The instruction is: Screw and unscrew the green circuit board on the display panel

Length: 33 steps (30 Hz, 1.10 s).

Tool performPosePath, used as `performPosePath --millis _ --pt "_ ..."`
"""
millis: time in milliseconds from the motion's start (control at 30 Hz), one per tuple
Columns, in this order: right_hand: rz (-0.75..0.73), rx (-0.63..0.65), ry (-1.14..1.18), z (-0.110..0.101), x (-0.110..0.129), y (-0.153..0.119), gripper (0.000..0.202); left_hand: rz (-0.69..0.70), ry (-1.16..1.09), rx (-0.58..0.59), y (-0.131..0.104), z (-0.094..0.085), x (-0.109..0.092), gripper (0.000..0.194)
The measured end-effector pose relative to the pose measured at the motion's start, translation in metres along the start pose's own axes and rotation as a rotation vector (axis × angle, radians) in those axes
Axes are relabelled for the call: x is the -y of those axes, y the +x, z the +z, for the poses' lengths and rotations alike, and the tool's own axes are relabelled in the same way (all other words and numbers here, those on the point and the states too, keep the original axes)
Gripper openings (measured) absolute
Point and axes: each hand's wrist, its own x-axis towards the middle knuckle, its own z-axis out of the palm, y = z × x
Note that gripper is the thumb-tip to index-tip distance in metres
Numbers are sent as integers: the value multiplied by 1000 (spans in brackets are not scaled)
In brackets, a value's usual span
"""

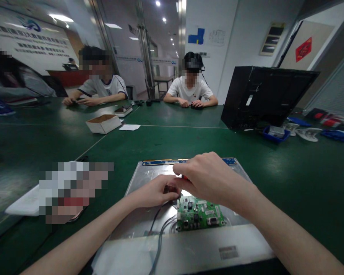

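Observation:
A silver metal panel [137, 221] lies on the green table, with a green circuit board [200, 214] on its lower middle and a thin blue circuit strip [160, 162] along its far edge. Just beyond the green board's left corner, my left hand [157, 190] has its fingers closed near dark cables, and what they hold is hidden. Above the board, my right hand [202, 173] is closed around a small red item, mostly covered by the fingers. Both hands' fingertips meet. Grey cables [159, 244] run from the board's left side toward the front edge.
An open white box [103, 124] and a paper [129, 127] lie farther back. A black monitor [263, 95] stands at the back right beside a blue tray [276, 134]. A white sheet [25, 200] is at left. Several people sit around the table.

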Motion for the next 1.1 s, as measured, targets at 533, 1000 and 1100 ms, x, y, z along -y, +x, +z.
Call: performPosePath --millis 533,1000,1100 --pt "-93 72 227 -5 -2 -4 23 28 12 32 2 -4 -1 7" --pt "5 22 52 -5 1 -2 21 3 -16 15 1 -2 -1 10" --pt "2 22 54 -4 1 -2 24 0 -29 -3 0 0 -4 10"
